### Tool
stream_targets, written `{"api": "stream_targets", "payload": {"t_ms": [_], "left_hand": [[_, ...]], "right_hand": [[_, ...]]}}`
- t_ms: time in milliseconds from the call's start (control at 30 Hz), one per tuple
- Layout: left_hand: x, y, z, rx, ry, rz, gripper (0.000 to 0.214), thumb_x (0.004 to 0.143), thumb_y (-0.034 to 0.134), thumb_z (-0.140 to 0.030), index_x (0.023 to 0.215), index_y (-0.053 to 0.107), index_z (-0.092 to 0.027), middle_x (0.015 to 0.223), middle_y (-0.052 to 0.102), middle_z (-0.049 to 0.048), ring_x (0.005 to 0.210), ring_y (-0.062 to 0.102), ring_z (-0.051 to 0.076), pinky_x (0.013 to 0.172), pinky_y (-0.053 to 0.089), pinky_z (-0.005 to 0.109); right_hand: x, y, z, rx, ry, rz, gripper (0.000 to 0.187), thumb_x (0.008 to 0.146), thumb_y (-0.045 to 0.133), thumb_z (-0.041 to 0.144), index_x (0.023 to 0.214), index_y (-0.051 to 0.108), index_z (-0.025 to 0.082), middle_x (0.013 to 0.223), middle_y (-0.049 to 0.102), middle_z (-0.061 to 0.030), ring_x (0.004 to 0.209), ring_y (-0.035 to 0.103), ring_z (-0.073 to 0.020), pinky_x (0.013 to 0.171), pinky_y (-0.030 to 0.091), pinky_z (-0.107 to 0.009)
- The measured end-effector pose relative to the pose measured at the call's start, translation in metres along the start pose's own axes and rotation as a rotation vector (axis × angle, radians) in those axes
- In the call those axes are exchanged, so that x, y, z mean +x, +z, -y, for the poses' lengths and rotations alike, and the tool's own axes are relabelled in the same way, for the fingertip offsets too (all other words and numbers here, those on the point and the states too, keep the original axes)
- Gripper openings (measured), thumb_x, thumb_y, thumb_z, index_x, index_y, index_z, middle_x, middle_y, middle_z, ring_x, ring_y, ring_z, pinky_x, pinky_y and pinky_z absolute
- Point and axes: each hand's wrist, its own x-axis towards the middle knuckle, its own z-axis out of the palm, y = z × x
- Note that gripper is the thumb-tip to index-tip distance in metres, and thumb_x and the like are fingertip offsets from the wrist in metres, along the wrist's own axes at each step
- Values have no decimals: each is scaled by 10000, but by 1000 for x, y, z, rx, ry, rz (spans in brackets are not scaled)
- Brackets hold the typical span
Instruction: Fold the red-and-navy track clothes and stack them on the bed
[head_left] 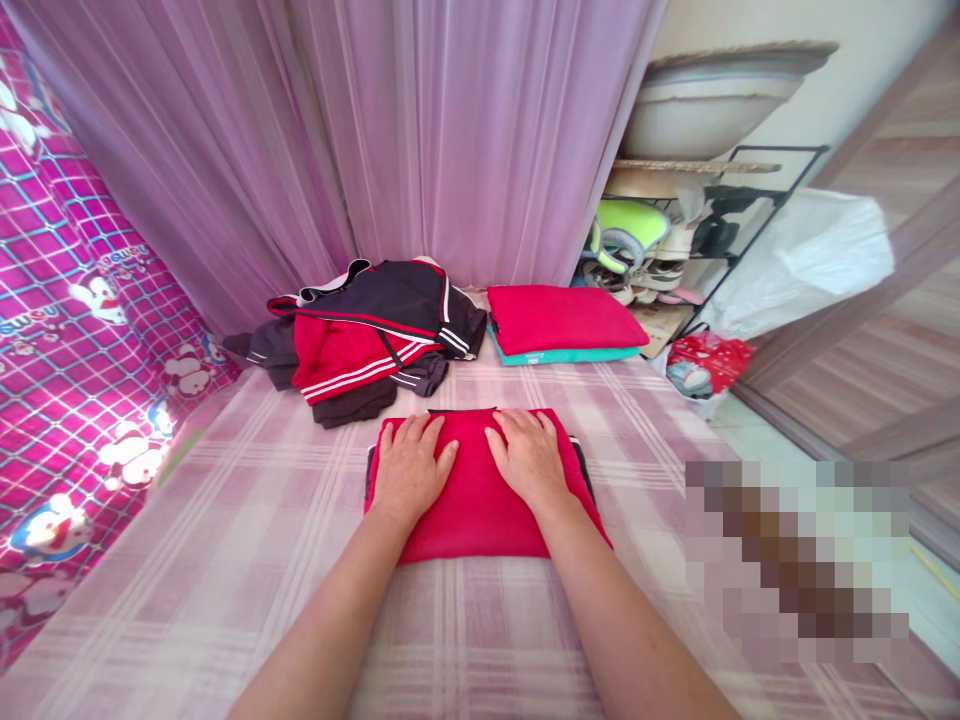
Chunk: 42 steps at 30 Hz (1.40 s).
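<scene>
A folded red garment lies flat in front of me on the plaid bedsheet, with dark, white-striped edges showing at its sides. My left hand rests palm down on its left part, fingers spread. On the right part lies my right hand, likewise flat with the fingers apart. Neither hand grips anything. Behind the garment to the left is a loose heap of dark and red clothes with white stripes. Behind it to the right sits a folded red piece on top of a folded teal one.
Purple curtains hang behind the bed, and a pink patterned cloth covers the left side. At the back right stands a rack with shoes and a large basin. A white plastic bag hangs there. One area at the lower right is pixelated.
</scene>
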Motion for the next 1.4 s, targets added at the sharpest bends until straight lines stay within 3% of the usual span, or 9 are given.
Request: {"api": "stream_targets", "payload": {"t_ms": [1400], "left_hand": [[0,-1,0,-19,-4,-21,455,979,416,-431,1350,595,-237,1423,593,107,1327,512,299,1152,305,573]], "right_hand": [[1,0,-1,-3,2,13,370,998,425,332,1221,681,184,1282,688,-113,1211,583,-250,1114,287,-470]]}}
